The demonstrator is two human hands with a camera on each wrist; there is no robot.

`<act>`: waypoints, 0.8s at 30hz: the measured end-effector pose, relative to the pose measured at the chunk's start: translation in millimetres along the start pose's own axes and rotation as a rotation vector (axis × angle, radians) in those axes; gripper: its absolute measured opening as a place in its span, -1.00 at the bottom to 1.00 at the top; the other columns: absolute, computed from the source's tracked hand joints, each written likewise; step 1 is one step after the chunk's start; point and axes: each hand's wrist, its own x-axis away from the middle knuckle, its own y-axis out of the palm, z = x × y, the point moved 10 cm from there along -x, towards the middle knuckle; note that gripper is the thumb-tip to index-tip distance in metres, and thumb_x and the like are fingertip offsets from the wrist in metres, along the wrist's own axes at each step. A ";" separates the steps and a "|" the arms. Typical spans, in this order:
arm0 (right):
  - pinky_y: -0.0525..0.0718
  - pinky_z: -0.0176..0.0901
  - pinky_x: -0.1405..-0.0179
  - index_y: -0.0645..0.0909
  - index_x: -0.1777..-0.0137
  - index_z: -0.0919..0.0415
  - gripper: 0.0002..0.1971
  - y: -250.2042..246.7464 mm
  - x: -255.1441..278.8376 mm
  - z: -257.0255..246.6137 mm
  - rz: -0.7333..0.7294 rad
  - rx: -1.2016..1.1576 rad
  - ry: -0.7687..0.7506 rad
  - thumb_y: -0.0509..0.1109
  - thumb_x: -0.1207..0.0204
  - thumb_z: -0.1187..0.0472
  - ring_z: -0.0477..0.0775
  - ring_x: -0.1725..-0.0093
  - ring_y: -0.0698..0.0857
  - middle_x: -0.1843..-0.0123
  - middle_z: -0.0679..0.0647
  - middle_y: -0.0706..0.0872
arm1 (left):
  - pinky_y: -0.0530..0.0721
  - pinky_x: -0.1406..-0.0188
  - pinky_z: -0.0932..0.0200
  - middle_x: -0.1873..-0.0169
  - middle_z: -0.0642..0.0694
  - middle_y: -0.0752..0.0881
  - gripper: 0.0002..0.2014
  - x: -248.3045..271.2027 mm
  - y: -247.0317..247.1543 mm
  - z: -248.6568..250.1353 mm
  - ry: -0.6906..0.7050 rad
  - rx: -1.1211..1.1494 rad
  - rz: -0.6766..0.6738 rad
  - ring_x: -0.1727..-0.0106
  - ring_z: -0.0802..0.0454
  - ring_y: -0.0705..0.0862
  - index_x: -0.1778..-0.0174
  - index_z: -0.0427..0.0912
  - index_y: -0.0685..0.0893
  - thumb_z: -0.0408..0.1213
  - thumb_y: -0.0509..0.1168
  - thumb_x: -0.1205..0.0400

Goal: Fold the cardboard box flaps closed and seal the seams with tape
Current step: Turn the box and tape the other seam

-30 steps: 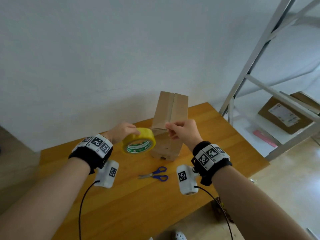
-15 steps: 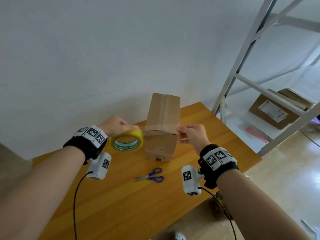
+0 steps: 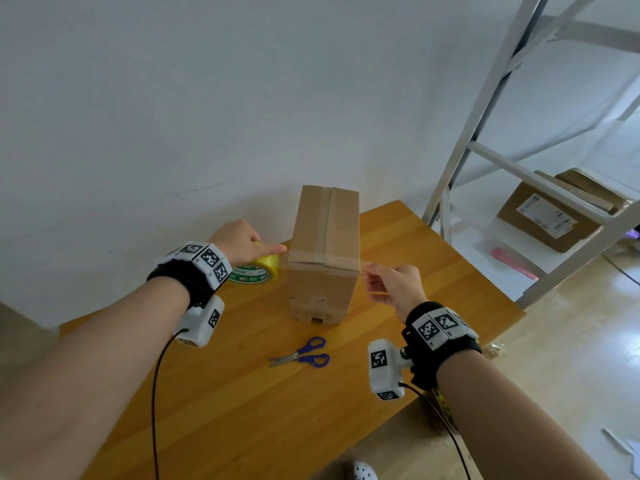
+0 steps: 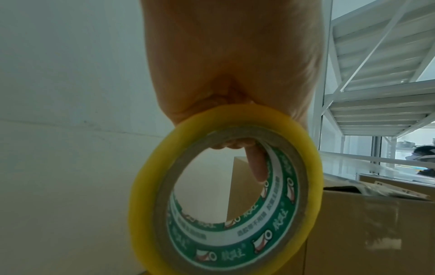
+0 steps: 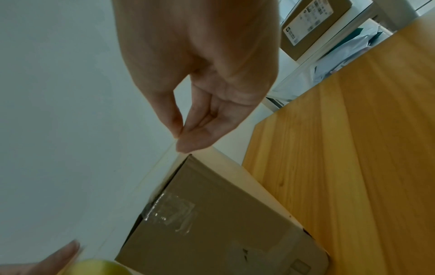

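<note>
A wooden counter (image 3: 398, 258) is seen against a white wall, and a tall cardboard box (image 3: 323, 258) is stood on it toward the far side, its 2 top flaps already folded shut along a centre seam. A metal shelving frame (image 3: 485, 157) is placed to the right, beyond the counter. The box is judged light and fairly stiff, likely to tip or slide if pushed high up, so it would best be steadied low on its side walls. A yellow tape roll (image 3: 265, 268) is gripped just left of the box by the left hand (image 3: 242, 242), with a finger hooked through the core. Blue-handled scissors (image 3: 304, 355) are left lying near the front, untouched. A clear tape strip (image 3: 322, 256) is stretched across the near top edge of the box, and its free end is pinched by the right hand (image 3: 391, 285) just right of the box. The strip is judged thin, sticky and easily creased, so it is best kept taut and held only at its ends.
</note>
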 end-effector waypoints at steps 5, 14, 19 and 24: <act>0.69 -0.19 0.45 0.72 0.05 0.43 -0.77 -5.6 -8.2 -4.1 0.036 0.016 0.013 0.47 -0.50 0.21 0.02 0.39 0.68 0.29 0.13 0.72 | 0.18 0.63 0.26 0.71 0.04 0.23 -0.42 -8.4 5.3 4.2 0.002 -0.005 -0.005 0.70 0.10 0.14 0.67 -0.09 0.32 0.28 0.30 -0.43; 0.65 -0.26 0.49 0.75 0.13 0.39 -0.68 -6.2 -14.6 0.6 0.057 0.106 0.000 0.59 -0.37 0.08 -0.07 0.42 0.69 0.35 0.08 0.75 | 0.19 0.62 0.27 0.70 0.04 0.24 -0.41 -15.5 17.2 -2.0 -0.005 -0.018 -0.026 0.70 0.11 0.14 0.67 -0.08 0.29 0.30 0.31 -0.40; 0.62 -0.27 0.49 0.75 0.19 0.32 -0.67 -6.4 -16.9 2.8 0.076 0.111 0.000 0.63 -0.31 0.02 -0.08 0.43 0.70 0.35 0.07 0.76 | 0.19 0.60 0.26 0.71 0.04 0.23 -0.41 -18.0 17.9 -1.8 0.007 -0.014 -0.018 0.70 0.11 0.14 0.68 -0.08 0.28 0.27 0.32 -0.41; 0.60 -0.27 0.49 0.77 0.17 0.32 -0.61 -6.7 -18.5 7.0 0.087 0.105 0.013 0.65 -0.27 -0.04 -0.09 0.43 0.70 0.38 0.04 0.76 | 0.19 0.61 0.25 0.72 0.03 0.22 -0.41 -20.2 17.7 -1.7 0.023 0.000 -0.017 0.70 0.11 0.14 0.69 -0.09 0.30 0.28 0.32 -0.40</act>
